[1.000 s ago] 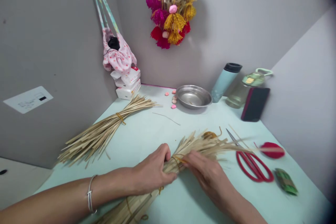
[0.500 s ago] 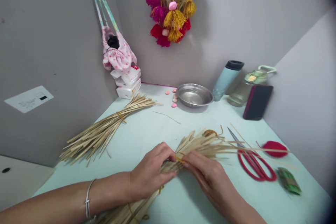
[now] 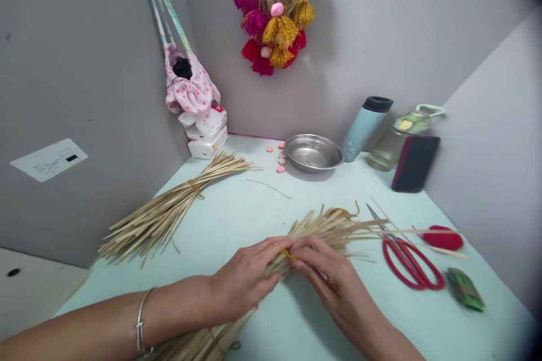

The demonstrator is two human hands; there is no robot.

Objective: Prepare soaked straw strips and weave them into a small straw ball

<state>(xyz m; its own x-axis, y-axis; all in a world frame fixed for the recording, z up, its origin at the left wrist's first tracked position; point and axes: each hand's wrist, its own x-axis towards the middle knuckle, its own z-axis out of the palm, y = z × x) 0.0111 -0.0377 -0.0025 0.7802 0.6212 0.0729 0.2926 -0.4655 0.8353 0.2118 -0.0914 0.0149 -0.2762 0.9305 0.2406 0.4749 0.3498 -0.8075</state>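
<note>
A long bundle of pale straw strips (image 3: 324,230) lies diagonally on the table, running from the bottom edge up to the right. Over its middle, my left hand (image 3: 248,273) is closed on the straw, with its fingertips by a yellow tie (image 3: 288,254). My right hand (image 3: 332,279) meets it from the right, thumb and fingers pinched on the tie at the bundle. The hands hide part of the tie and the straw beneath. Lower down, another tie (image 3: 218,341) circles the straw.
Another tied straw bundle (image 3: 182,203) lies left. Red-handled scissors (image 3: 412,265), red yarn (image 3: 442,238) and a green bundle (image 3: 466,290) lie right. Behind are a metal bowl (image 3: 313,153), pink beads (image 3: 280,169), a tumbler (image 3: 366,130), a bottle (image 3: 383,149) and a phone (image 3: 415,163).
My left hand's raised fingers have come down flatter over the straw, towards the tie. My right hand stays at the tie, its fingers slightly shifted. The loose straw ends have moved a little.
</note>
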